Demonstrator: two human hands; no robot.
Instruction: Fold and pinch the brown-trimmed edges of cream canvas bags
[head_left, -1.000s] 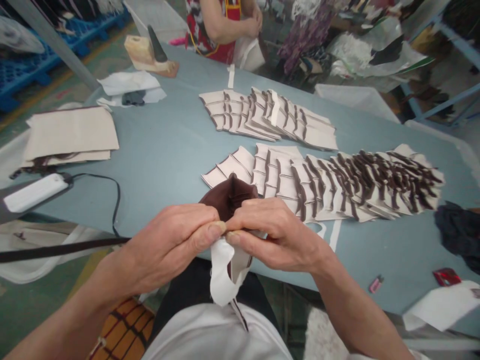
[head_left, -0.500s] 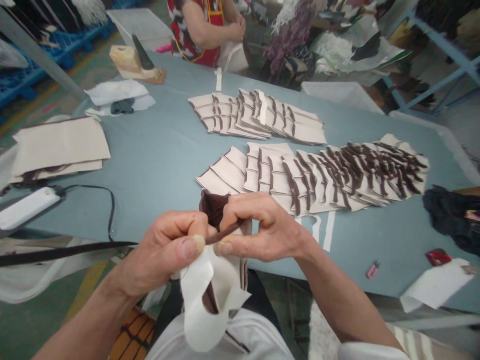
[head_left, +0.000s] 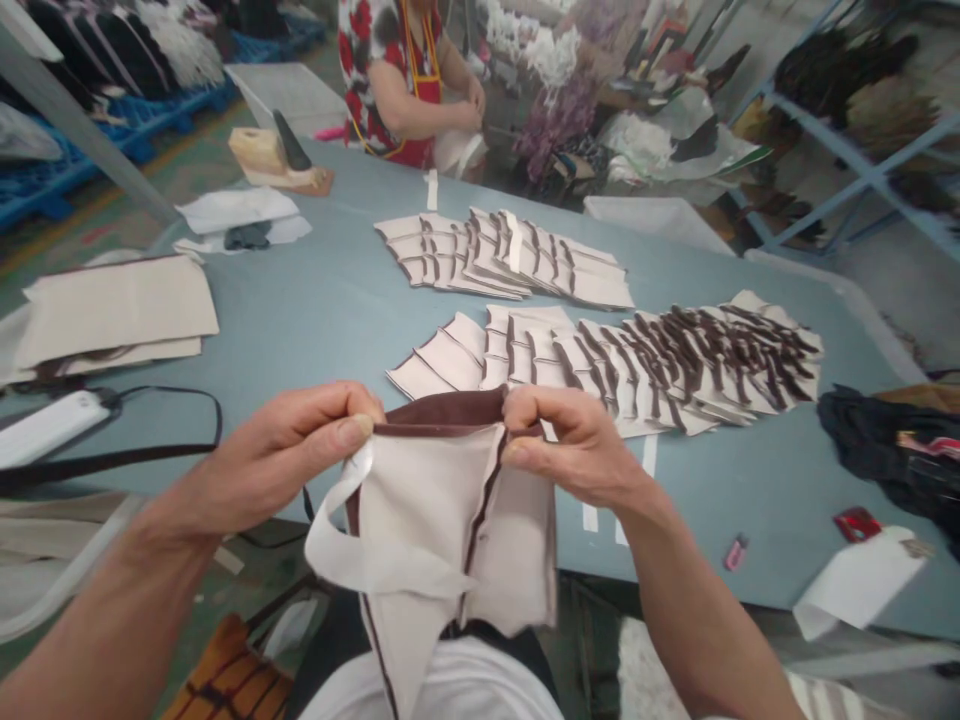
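Observation:
Between my hands, in front of my lap, hangs a sewn beige fabric piece (head_left: 427,490) with dark brown edging and a brown inner side showing at its top. My left hand (head_left: 300,455) pinches its top left corner between thumb and fingers. At the top right, beside a brown seam, my right hand (head_left: 574,440) grips the same edge. A white strip (head_left: 337,565) curls down from near my left fingertips and crosses the front of the fabric. The top edge is stretched fairly straight between both hands.
Beyond my hands, two overlapping rows of similar beige pieces (head_left: 517,255) lie on the blue-grey table (head_left: 300,300). Flat beige panels (head_left: 120,310) are stacked at left. A small pink object (head_left: 736,552) and dark cloth (head_left: 885,440) lie right. Across the table, another person (head_left: 405,90) handles white material.
My hands have moved apart, drawing the brown-edged top of the fabric piece taut and turning its beige front into view. The white strip now hangs across it toward the left.

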